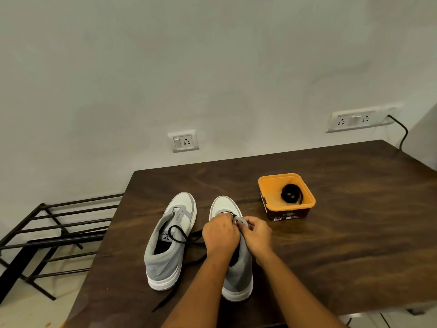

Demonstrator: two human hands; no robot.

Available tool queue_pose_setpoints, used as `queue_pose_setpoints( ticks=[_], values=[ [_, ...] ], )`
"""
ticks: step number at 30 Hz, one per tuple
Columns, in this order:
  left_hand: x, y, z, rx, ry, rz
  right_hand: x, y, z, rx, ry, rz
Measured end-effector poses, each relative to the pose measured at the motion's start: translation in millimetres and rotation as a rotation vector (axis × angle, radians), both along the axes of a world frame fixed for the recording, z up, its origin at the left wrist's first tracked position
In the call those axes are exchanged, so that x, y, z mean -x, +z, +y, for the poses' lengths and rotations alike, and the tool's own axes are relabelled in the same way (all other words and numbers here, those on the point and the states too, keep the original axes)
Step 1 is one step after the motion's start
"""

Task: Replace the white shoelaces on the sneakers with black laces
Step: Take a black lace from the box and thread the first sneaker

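Note:
Two grey and white high-top sneakers stand side by side on the dark wooden table (331,245), toes pointing away from me. The left sneaker (170,240) has no lace in its eyelets. A black lace (182,235) trails across its opening and down over the table's front. Both my hands are over the lower eyelets of the right sneaker (236,275). My left hand (220,235) and my right hand (256,233) pinch the black lace at the shoe's tongue. A second black lace (291,194) lies coiled in the orange tub (272,183).
The orange tub sits behind and to the right of the shoes. A black metal rack (47,237) stands on the floor left of the table. Wall sockets (183,140) sit on the wall behind, and a black cable (403,133) hangs at the far right corner.

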State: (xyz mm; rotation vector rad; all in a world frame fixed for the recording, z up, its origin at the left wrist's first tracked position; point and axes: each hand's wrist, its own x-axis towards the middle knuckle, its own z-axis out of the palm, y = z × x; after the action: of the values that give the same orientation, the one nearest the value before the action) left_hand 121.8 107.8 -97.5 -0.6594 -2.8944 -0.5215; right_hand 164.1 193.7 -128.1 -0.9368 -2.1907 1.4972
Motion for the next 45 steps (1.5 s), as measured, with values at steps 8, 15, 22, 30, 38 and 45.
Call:
queue_pose_setpoints(
  ticks=[8,15,22,30,38,45],
  values=[
    [6.9,4.9,-3.2,0.046,-0.065,-0.01,0.9,11.7,-9.7,-0.368,0.097,-0.149],
    [8.3,4.0,-5.4,-0.023,-0.059,-0.066,-1.0,11.4,-7.9,-0.347,0.09,-0.123],
    [15.4,10.8,-1.9,0.127,-0.147,-0.058,-1.8,7.7,-5.5,-0.352,0.104,-0.099],
    [23.6,20.9,1.8,0.275,-0.256,0.019,5.2,2.5,-5.8,-0.164,0.018,0.009],
    [11.9,0.6,-1.1,-0.188,-0.004,-0.193,5.3,0.5,9.5,0.445,0.021,0.147],
    [12.1,-4.2,-6.5,-0.216,-0.02,-0.139,16.4,5.9,16.7,0.257,0.079,-0.032]
  ],
)
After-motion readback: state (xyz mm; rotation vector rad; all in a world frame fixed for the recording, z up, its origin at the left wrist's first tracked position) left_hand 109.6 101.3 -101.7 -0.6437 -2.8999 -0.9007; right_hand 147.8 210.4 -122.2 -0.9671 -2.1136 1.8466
